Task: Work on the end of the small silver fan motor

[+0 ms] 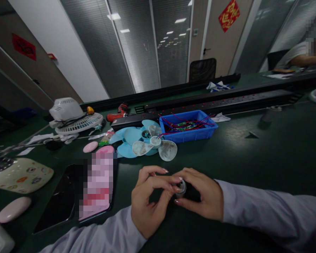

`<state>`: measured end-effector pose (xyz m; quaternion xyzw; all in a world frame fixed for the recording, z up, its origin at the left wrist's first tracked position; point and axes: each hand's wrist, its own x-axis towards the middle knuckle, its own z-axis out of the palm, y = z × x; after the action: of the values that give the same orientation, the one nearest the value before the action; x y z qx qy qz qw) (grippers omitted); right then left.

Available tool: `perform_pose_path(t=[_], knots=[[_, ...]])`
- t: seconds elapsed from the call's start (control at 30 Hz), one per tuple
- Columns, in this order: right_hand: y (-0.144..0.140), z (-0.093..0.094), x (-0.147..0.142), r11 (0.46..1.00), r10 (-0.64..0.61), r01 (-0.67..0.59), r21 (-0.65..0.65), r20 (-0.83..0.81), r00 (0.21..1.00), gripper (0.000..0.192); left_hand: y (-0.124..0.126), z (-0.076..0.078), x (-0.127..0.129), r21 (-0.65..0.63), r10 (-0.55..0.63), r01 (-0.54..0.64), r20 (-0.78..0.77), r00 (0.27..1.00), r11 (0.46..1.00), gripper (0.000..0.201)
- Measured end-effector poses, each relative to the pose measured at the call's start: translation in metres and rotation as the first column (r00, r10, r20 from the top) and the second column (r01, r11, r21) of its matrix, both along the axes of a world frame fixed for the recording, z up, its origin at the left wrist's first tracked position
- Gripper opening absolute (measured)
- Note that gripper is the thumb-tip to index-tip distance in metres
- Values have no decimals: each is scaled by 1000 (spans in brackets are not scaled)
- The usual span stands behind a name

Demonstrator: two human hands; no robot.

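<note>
Between my hands is a small grey metal cylinder with a round end, which looks like a small electric motor. My right hand wraps it from the right, thumb below and fingers above. From the left, my left hand pinches thumb and index finger together at the cylinder's near end. Whether a tiny part sits between those fingertips is hidden. Just beyond my hands lie a greyish fan blade and several light blue fan blades, stacked partly over each other.
A blue bin holds wired green circuit boards. To the left are a white fan, an orange drill, a dark tablet, a pink-screened phone and a patterned container. Another person sits at the far right.
</note>
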<state>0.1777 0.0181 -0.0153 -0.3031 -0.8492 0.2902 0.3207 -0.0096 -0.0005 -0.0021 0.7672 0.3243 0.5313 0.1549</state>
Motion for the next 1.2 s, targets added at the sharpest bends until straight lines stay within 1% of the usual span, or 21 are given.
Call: perform_pose_path(t=[0.1, 0.2, 0.3, 0.4, 0.47, 0.57, 0.67, 0.77, 0.87, 0.93, 0.97, 1.03, 1.07, 1.13, 1.2], knots=[[0, 2, 0, 1000, -4, 4, -17, 24, 1000, 35, -2, -1, 2, -8, 11, -11, 45, 999, 1000, 33], [0, 3, 0, 1000, -1, 2, -21, 19, 1000, 34, -4, -2, 5, -12, 40, -39, 106, 994, 999, 46], [0, 4, 0, 1000, 13, -13, -5, 7, 1000, 30, -5, -2, 7, -17, 58, -57, 87, 994, 998, 52], [0, 3, 0, 1000, 9, -9, 8, 11, 1000, 29, -4, -2, 6, -20, 65, -65, -4, 998, 998, 50], [0, 3, 0, 1000, 6, -6, 18, -6, 1000, 29, -4, -1, 5, -21, 74, -74, -38, 997, 997, 47], [0, 2, -1, 999, 11, -10, 31, -31, 999, 31, -2, 1, 4, -46, 69, -71, -56, 996, 996, 38], [0, 3, -1, 1000, 12, -12, 21, -20, 1000, 31, 0, 2, 5, -90, 68, -73, -58, 996, 993, 32], [0, 4, -1, 1000, 9, -9, 1, -7, 1000, 31, 0, 1, 7, -106, 85, -87, -19, 996, 991, 27], [0, 6, 0, 1000, 0, 0, 2, 16, 1000, 32, 0, -2, 8, -101, 118, -108, 102, 988, 989, 25], [-1, 7, 0, 1000, 0, 0, -1, 33, 999, 32, 2, -4, 8, -130, 177, -156, 163, 971, 979, 25], [-1, 8, 0, 1000, 2, -2, -7, 40, 999, 31, 4, -4, 7, -164, 221, -195, 154, 963, 967, 24], [-1, 8, 0, 1000, -1, 2, -27, 53, 999, 30, 10, -6, 4, -249, 296, -274, 58, 953, 929, 23], [-1, 9, 0, 999, -6, 8, -34, 59, 998, 30, 13, -7, 3, -288, 308, -300, -18, 951, 909, 23], [-1, 8, 0, 999, -13, 16, -42, 69, 998, 30, 18, -8, 0, -329, 291, -330, -163, 943, 885, 23], [-1, 8, 0, 999, -16, 19, -48, 73, 997, 31, 21, -9, -2, -298, 282, -365, -288, 915, 882, 20]])
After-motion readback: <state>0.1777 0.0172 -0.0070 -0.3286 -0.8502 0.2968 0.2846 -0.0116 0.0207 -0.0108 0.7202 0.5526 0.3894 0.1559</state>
